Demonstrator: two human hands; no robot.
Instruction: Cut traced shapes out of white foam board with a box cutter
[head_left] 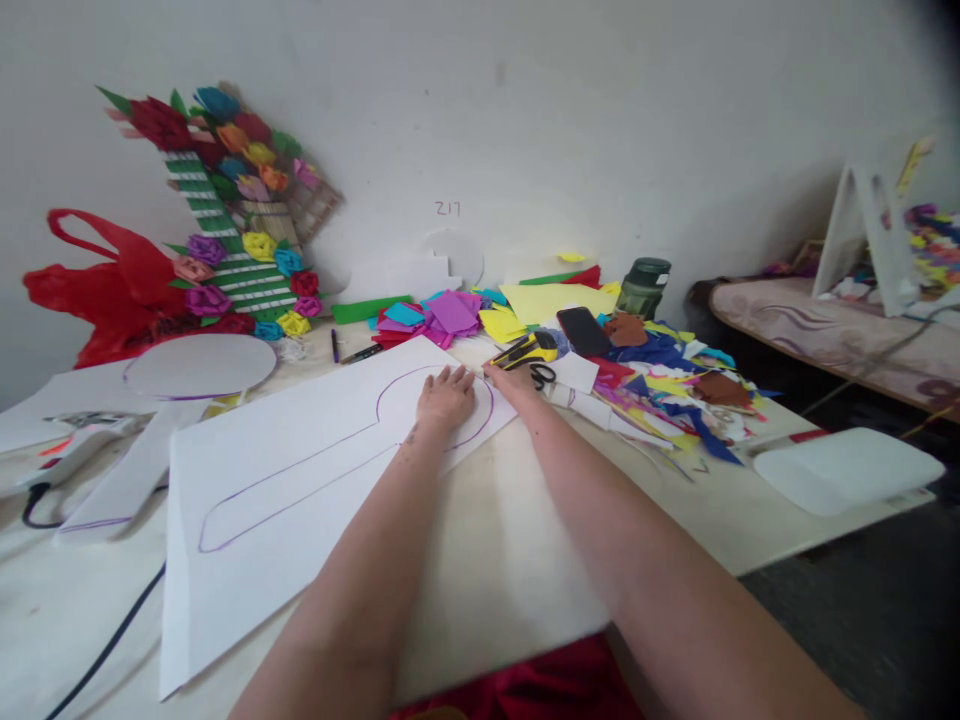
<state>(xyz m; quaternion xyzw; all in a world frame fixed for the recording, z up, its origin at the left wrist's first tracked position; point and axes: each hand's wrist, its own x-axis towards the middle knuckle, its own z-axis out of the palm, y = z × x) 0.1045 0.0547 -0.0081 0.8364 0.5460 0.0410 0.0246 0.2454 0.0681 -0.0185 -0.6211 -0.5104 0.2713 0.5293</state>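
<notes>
My left hand (446,398) lies flat with its fingers spread on a white board (300,420), inside the round end of a purple outline. A long straight handle shape runs from that circle toward the lower left of the board. My right hand (511,382) is closed around a yellow and black utility knife (531,349) at the board's right corner, beside the circle. The knife's tip is too small to make out. Just right of my right hand are black-handled scissors (543,375) and white board offcuts (576,372).
A white oval board (202,366) and glue gun (71,455) lie left, with a black cord across the table. Behind are coloured paper sheets (450,315), a phone (583,331), a green bottle (645,287), and a paper-flower decoration (240,240). Scraps (675,385) and a white container (847,470) are right.
</notes>
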